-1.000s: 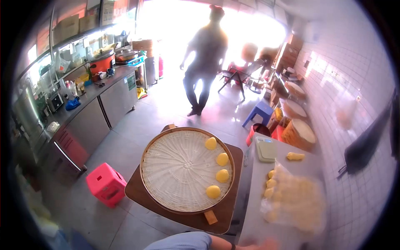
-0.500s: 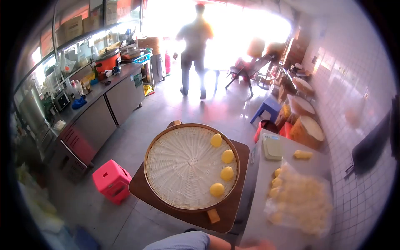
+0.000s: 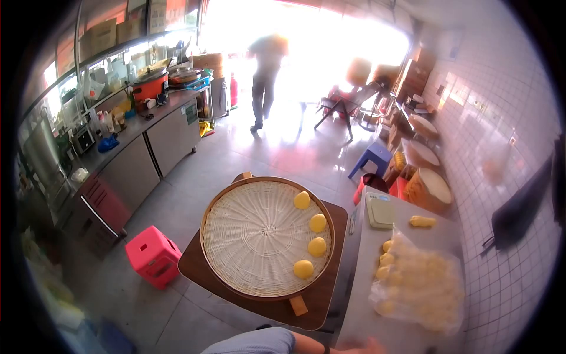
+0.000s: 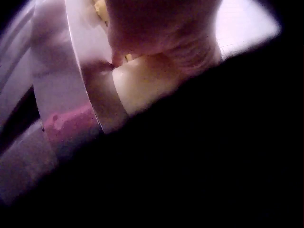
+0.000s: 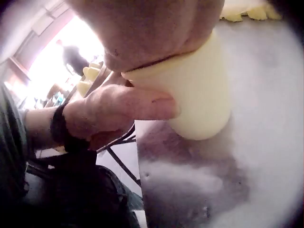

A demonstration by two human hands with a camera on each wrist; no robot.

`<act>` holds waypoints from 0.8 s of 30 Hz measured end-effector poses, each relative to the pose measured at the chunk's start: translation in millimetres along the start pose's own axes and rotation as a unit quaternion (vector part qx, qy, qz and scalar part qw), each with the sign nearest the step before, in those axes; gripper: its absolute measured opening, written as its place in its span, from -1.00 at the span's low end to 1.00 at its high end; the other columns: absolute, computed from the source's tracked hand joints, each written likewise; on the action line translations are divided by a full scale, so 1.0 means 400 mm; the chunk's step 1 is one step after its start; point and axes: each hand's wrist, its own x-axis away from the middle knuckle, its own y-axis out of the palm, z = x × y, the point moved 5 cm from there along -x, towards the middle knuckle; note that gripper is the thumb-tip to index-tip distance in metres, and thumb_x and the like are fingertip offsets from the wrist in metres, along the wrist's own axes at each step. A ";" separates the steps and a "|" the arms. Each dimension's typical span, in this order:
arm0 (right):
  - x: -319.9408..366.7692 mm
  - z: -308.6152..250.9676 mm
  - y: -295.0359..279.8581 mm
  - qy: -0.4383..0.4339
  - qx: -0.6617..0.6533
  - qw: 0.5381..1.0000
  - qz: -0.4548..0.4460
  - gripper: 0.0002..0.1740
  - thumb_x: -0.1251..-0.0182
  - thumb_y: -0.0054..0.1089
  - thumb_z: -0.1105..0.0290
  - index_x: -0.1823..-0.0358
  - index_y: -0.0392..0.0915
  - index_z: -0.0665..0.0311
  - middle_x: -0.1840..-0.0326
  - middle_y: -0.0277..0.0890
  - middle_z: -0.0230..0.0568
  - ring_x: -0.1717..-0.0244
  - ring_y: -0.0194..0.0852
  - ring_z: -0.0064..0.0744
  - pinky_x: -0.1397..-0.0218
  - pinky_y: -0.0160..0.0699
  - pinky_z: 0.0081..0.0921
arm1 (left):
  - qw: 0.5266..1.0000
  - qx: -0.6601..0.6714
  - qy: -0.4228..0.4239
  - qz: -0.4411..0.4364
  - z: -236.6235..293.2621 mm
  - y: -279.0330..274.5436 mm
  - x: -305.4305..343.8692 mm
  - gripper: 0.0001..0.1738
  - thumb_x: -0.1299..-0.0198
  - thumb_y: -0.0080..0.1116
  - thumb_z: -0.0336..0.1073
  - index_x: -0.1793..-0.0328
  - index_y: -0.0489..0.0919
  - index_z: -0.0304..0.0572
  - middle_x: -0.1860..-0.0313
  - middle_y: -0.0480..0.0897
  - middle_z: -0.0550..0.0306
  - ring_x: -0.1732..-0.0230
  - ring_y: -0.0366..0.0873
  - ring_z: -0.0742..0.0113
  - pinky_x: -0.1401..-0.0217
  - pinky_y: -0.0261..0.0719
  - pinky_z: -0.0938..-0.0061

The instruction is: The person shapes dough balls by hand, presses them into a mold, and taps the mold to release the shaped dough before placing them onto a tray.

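Holding pale dough (image 5: 204, 102), grey counter (image 3: 361, 295) beside tiled wall (image 3: 501, 133), grey floor (image 3: 206, 162).

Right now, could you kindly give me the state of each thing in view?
dough piece: rounded, under the right hand
left hand: thumb against the dough piece
four dough rounds: uncovered, spaced apart
woven tray: partly filled
dough batch: mostly under clear plastic
short dough log: uncovered
scale: unloaded, reading illegible
pink stool: upright
blue stool: upright
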 end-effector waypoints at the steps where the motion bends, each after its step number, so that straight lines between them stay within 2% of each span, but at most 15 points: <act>1: 0.003 0.006 0.002 0.000 -0.003 1.000 -0.001 -0.52 -0.47 -0.14 0.20 -0.28 0.46 0.27 -0.05 0.58 0.16 -0.04 0.49 0.26 -0.15 0.42 0.03 | 1.000 0.000 -0.001 -0.001 -0.037 0.012 0.003 -0.65 -0.05 0.44 -0.27 0.04 0.63 -0.16 0.12 0.67 -0.02 0.02 0.61 0.08 -0.04 0.55 0.15; 4: 0.002 0.012 0.007 0.008 -0.012 1.000 0.001 -0.52 -0.49 -0.17 0.19 -0.29 0.46 0.26 -0.05 0.58 0.15 -0.04 0.49 0.26 -0.14 0.42 0.03 | 0.999 0.033 -0.008 0.013 -0.086 0.032 0.008 -0.58 0.00 0.49 -0.26 0.00 0.62 -0.16 0.09 0.67 -0.04 0.00 0.60 0.07 -0.06 0.54 0.13; 6: 0.003 0.018 0.009 0.013 -0.016 1.000 0.003 -0.52 -0.50 -0.19 0.18 -0.29 0.45 0.26 -0.05 0.58 0.15 -0.04 0.50 0.26 -0.14 0.42 0.03 | 0.994 0.067 -0.023 0.085 -0.086 0.036 0.010 -0.34 0.16 0.56 -0.11 -0.10 0.55 -0.13 0.08 0.63 0.01 0.03 0.57 0.11 -0.06 0.55 0.22; 7: 0.005 0.022 0.011 0.017 -0.020 1.000 0.003 -0.52 -0.50 -0.20 0.18 -0.30 0.45 0.25 -0.05 0.58 0.14 -0.04 0.50 0.26 -0.14 0.42 0.03 | 0.993 0.004 0.019 0.115 -0.067 0.027 0.010 -0.33 0.16 0.57 -0.13 -0.11 0.54 -0.12 0.08 0.63 0.04 0.04 0.56 0.14 -0.05 0.55 0.23; 9: 0.007 0.024 0.014 0.052 0.001 0.999 0.005 -0.52 -0.52 -0.21 0.16 -0.27 0.46 0.26 -0.03 0.59 0.17 -0.01 0.51 0.28 -0.09 0.45 0.03 | 0.993 -0.020 0.039 0.108 -0.044 0.026 0.004 -0.31 0.17 0.58 -0.12 -0.12 0.54 -0.12 0.07 0.62 0.04 0.03 0.56 0.16 -0.06 0.54 0.22; 12: 0.006 0.035 0.016 0.096 0.017 0.995 0.016 -0.52 -0.53 -0.23 0.12 -0.23 0.48 0.25 0.01 0.60 0.20 0.02 0.53 0.29 -0.04 0.48 0.03 | 0.990 -0.075 0.041 0.111 -0.068 0.025 0.008 -0.27 0.15 0.58 -0.11 -0.19 0.52 -0.11 -0.01 0.61 0.01 -0.04 0.54 0.15 -0.09 0.52 0.20; 13: 0.007 0.037 0.017 0.094 0.018 0.995 0.017 -0.52 -0.53 -0.22 0.12 -0.23 0.49 0.24 0.01 0.60 0.20 0.02 0.53 0.28 -0.04 0.48 0.03 | 0.990 -0.076 0.042 0.110 -0.008 0.008 0.005 -0.27 0.15 0.58 -0.11 -0.19 0.52 -0.11 -0.01 0.61 0.01 -0.04 0.54 0.15 -0.09 0.52 0.20; 15: 0.004 0.041 0.017 0.092 0.016 0.995 0.023 -0.53 -0.53 -0.22 0.11 -0.21 0.50 0.23 0.02 0.60 0.19 0.02 0.54 0.27 -0.03 0.48 0.03 | 0.996 0.006 0.013 0.085 0.088 -0.019 -0.003 -0.56 0.06 0.53 -0.24 0.04 0.64 -0.16 0.13 0.68 -0.04 0.03 0.61 0.10 -0.04 0.55 0.13; 19: 0.013 0.046 0.025 0.103 0.021 0.994 0.027 -0.53 -0.53 -0.21 0.08 -0.18 0.52 0.21 0.03 0.61 0.19 0.03 0.55 0.26 -0.02 0.48 0.04 | 0.997 -0.068 -0.010 0.027 -0.038 0.016 0.005 -0.52 0.07 0.51 -0.24 -0.01 0.62 -0.15 0.11 0.68 -0.05 0.03 0.61 0.09 -0.04 0.54 0.14; 21: 0.008 0.046 0.027 0.115 0.028 0.992 0.033 -0.54 -0.53 -0.20 0.07 -0.16 0.53 0.19 0.03 0.61 0.18 0.03 0.55 0.25 -0.02 0.48 0.04 | 0.991 -0.047 0.045 0.117 -0.055 0.019 0.005 -0.22 0.10 0.55 -0.09 -0.28 0.47 -0.09 -0.12 0.57 -0.06 -0.14 0.49 0.07 -0.16 0.48 0.16; 22: 0.005 0.050 0.024 0.125 0.034 0.991 0.035 -0.54 -0.53 -0.20 0.07 -0.16 0.54 0.19 0.03 0.61 0.18 0.03 0.56 0.24 -0.01 0.48 0.04 | 0.998 0.006 -0.003 0.064 -0.063 0.022 0.001 -0.18 0.07 0.54 -0.09 -0.34 0.42 -0.08 -0.19 0.52 -0.10 -0.19 0.45 -0.04 -0.30 0.38 0.11; 23: 0.005 0.055 0.021 0.131 0.039 0.990 0.041 -0.54 -0.53 -0.20 0.07 -0.16 0.54 0.19 0.03 0.61 0.18 0.03 0.56 0.24 -0.01 0.48 0.04 | 0.998 0.008 0.003 0.056 -0.009 0.014 -0.007 -0.18 0.07 0.54 -0.09 -0.34 0.42 -0.08 -0.19 0.52 -0.10 -0.19 0.45 -0.04 -0.30 0.38 0.11; 24: 0.001 0.066 0.030 0.176 -0.008 0.984 0.032 -0.55 -0.48 -0.11 0.14 -0.21 0.51 0.25 -0.05 0.58 0.18 -0.08 0.48 0.26 -0.13 0.42 0.04 | 0.998 -0.006 0.015 0.057 0.054 0.004 -0.015 -0.35 0.05 0.50 -0.17 -0.19 0.51 -0.11 -0.05 0.60 -0.08 -0.09 0.53 0.00 -0.17 0.46 0.13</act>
